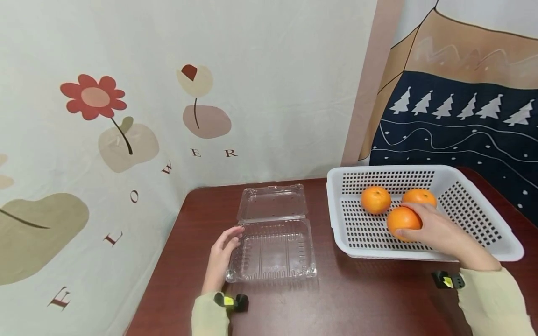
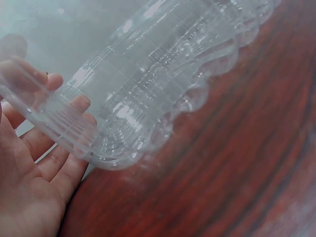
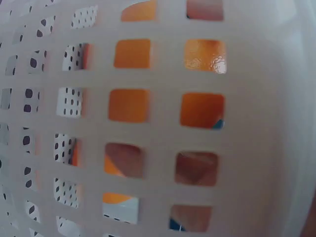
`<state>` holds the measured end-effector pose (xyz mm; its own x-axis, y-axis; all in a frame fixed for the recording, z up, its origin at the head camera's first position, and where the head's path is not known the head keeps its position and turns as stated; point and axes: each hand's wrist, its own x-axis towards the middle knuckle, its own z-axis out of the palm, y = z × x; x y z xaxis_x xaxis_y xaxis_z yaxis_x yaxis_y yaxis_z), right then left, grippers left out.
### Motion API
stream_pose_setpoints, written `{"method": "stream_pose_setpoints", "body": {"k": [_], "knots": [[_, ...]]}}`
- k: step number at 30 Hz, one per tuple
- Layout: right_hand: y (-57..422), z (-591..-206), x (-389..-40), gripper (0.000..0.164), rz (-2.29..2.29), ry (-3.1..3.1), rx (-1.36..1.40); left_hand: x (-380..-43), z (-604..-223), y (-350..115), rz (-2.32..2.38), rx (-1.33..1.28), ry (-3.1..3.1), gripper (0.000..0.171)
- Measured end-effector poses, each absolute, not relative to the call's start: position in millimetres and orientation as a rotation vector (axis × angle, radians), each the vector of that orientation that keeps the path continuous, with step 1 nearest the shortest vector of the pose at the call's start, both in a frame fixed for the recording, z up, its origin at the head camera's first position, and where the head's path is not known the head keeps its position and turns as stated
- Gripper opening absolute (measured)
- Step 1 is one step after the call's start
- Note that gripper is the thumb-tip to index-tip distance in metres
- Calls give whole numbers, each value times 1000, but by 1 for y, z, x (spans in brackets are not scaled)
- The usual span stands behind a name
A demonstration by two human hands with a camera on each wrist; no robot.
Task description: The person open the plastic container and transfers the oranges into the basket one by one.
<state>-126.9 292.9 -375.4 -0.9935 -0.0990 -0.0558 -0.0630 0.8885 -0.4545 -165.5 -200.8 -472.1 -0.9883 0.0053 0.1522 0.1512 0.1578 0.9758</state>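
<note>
My right hand (image 1: 435,231) grips an orange (image 1: 401,223), thumb at its near side and fingers over its right side, inside the white plastic basket (image 1: 420,254). Two more oranges lie just behind, one to the left (image 1: 376,199) and one to the right (image 1: 420,196). Through the basket's wall (image 3: 163,84), the right wrist view shows patches of orange and skin. My left hand (image 1: 222,254) is at the left edge of an open clear plastic clamshell container (image 1: 273,252). In the left wrist view, its loosely extended fingers (image 2: 59,163) overlap the container's corner (image 2: 118,128).
The container's lid (image 1: 273,203) lies folded back towards the wall. A dark red wooden table (image 1: 336,303) carries both container and basket. Behind it hangs a pale cloth (image 1: 273,93) printed with flowers, with a dark tree-patterned one (image 1: 458,126) on the right.
</note>
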Motion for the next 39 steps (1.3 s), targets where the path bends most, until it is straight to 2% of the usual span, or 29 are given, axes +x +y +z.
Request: {"method": "stream_pose_setpoints", "body": {"k": [10, 20, 27, 39], "knots": [[293, -381, -127, 82, -753, 2922, -142, -165, -470, -202, -1965, -124, -2334, 26], [294, -384, -125, 82, -723, 2883, -89, -162, -471, -201, -1966, -77, -2346, 26], [300, -386, -127, 75, -662, 2810, -118, -166, -472, -198, -1968, -141, -2303, 25], [300, -387, -130, 74, -742, 2700, -154, -164, -470, -198, -1970, -101, -2297, 25]]}}
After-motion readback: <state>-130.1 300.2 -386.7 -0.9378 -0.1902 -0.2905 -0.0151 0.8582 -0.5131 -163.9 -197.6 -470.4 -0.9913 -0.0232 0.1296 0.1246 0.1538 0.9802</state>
